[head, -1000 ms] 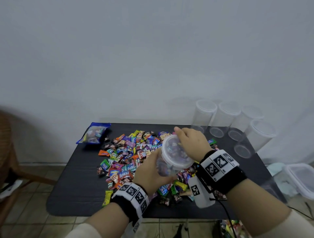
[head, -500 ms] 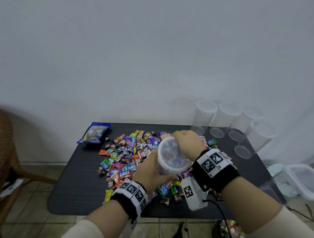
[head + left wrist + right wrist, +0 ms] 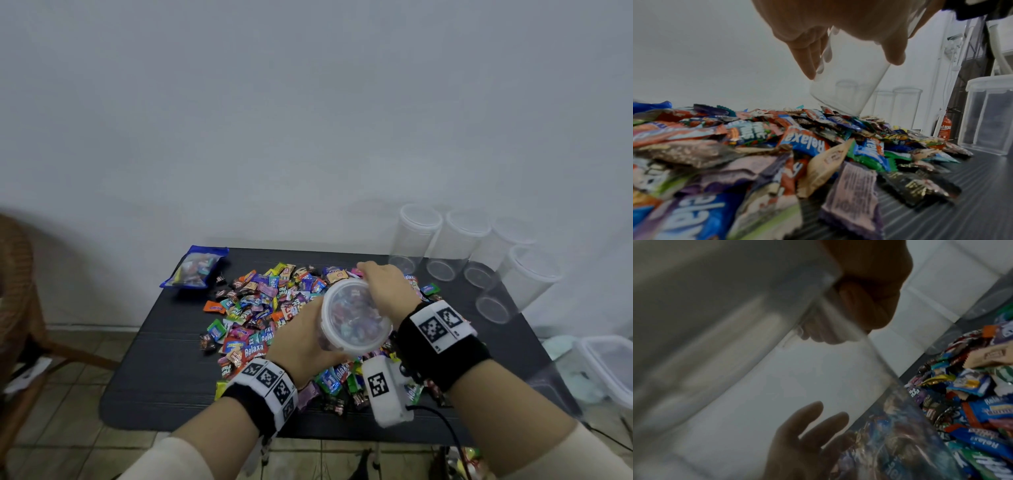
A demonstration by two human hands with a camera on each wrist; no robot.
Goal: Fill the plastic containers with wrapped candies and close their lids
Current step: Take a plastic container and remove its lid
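Note:
A clear round plastic container (image 3: 356,315) is held tilted over the pile of wrapped candies (image 3: 260,305), its white-rimmed lid end facing me. My left hand (image 3: 301,342) grips the container's wall from the left. My right hand (image 3: 387,287) curls its fingers over the far rim of the lid. In the left wrist view the container (image 3: 846,81) looks see-through and its base touches the candies (image 3: 807,142). The right wrist view shows the container wall (image 3: 735,321) close up, with my curled right fingers (image 3: 869,305) at its rim.
Several clear lidded containers (image 3: 462,240) stand at the back right of the black table (image 3: 164,359). A blue candy bag (image 3: 195,267) lies at the back left. A rectangular clear box (image 3: 609,366) sits off the right edge, a wicker chair (image 3: 17,291) at the left.
The container has wobbled slightly in place and my right hand has shifted a little on the lid rim. Both hands keep their hold.

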